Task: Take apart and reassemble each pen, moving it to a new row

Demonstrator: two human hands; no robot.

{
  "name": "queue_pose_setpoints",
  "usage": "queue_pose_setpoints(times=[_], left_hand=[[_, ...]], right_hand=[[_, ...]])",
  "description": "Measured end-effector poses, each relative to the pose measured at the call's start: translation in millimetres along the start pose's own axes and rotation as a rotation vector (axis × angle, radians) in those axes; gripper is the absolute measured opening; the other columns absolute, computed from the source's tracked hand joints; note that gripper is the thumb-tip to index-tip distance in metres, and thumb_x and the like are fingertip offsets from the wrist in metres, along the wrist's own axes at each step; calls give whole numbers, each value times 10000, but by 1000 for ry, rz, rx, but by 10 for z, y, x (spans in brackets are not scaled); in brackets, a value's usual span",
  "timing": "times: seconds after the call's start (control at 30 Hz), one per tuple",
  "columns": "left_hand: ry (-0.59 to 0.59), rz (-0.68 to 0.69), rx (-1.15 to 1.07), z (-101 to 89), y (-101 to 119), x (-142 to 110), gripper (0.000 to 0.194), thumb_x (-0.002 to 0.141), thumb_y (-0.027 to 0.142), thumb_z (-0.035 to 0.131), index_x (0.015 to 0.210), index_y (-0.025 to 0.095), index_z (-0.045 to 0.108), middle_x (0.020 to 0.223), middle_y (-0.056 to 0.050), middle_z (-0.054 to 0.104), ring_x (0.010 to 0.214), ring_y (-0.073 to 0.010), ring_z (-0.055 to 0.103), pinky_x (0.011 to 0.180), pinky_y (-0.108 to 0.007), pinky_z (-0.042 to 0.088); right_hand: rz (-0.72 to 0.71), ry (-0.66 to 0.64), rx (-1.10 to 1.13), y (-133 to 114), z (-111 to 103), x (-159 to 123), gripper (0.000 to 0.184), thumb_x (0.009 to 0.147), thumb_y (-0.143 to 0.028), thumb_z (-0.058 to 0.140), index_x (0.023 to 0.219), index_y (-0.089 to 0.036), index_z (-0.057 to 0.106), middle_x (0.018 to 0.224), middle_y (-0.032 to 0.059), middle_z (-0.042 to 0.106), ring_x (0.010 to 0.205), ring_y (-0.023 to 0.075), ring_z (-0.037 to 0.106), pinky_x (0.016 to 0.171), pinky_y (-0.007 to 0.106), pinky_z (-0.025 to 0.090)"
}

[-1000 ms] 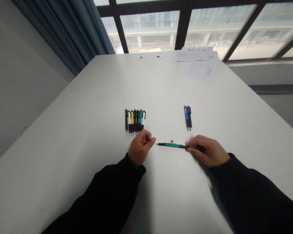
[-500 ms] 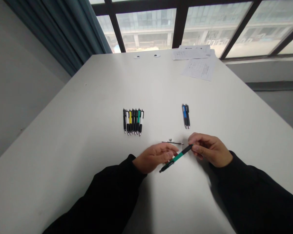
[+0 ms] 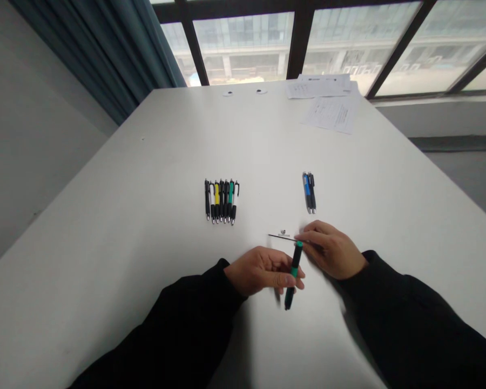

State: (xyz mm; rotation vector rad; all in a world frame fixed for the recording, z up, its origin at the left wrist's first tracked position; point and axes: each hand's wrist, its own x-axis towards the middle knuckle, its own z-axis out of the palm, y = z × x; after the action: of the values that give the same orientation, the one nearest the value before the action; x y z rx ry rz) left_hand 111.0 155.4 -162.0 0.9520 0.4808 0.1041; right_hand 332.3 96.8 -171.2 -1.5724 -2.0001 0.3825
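Note:
My left hand (image 3: 263, 270) is closed around a green and black pen barrel (image 3: 293, 273), which stands nearly upright with its dark end toward me. My right hand (image 3: 331, 249) rests on the white table (image 3: 146, 227) just behind it, fingertips pinched at the end of a thin dark refill (image 3: 282, 237) lying flat. A tiny silver part (image 3: 284, 232) lies beside the refill. Both sleeves are black.
A row of several pens (image 3: 222, 200) lies left of centre. Two pens, blue and black, (image 3: 309, 192) lie to the right. Printed sheets (image 3: 328, 102) sit at the far edge by the window, with two small round discs (image 3: 244, 92) near them. A blue curtain (image 3: 105, 59) hangs at the left.
The green pen barrel passed from my right hand to my left and turned from lying flat to nearly upright. The refill came out onto the table, and my right hand has reached its end.

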Motion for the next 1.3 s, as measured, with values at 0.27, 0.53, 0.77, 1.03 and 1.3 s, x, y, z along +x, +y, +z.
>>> queue_pose_setpoints(times=[0.27,0.53,0.77,1.03,1.3], left_hand=[[-20,14,-31,-20,35,-30,284,662,303,849,861,124,753,843,-108,736,762,-181,659,730,-301,519],[-22,-14,-40,-7,56,-52,272,652,268,854,860,122,759,828,-103,741,760,-179,667,751,-303,527],[-6,-17,-8,1,59,-60,274,654,263,847,873,123,762,841,-100,745,781,-190,677,784,-322,537],[-11,-76,17,-16,35,-65,329,649,277,852,913,102,762,848,-100,746,778,-174,678,741,-283,529],[-20,-100,44,-28,31,-76,351,636,287,860,925,109,770,830,-95,746,751,-164,672,708,-265,525]], right_hand=[[-101,-26,-34,-122,56,26,165,956,-179,436,884,-172,584,886,123,625,833,241,556,776,406,498],[225,41,908,-51,-103,-94,160,902,-324,602,826,-183,611,704,27,562,597,147,531,557,298,453],[388,46,1325,45,-144,-117,250,703,-337,810,893,-249,674,691,8,578,569,152,537,515,305,425],[447,260,1512,148,-102,-40,190,703,-415,817,763,-284,694,705,-5,506,545,103,401,396,205,302],[579,370,1633,102,-144,-2,215,601,-343,901,709,-293,722,712,-14,560,551,80,415,370,155,277]])
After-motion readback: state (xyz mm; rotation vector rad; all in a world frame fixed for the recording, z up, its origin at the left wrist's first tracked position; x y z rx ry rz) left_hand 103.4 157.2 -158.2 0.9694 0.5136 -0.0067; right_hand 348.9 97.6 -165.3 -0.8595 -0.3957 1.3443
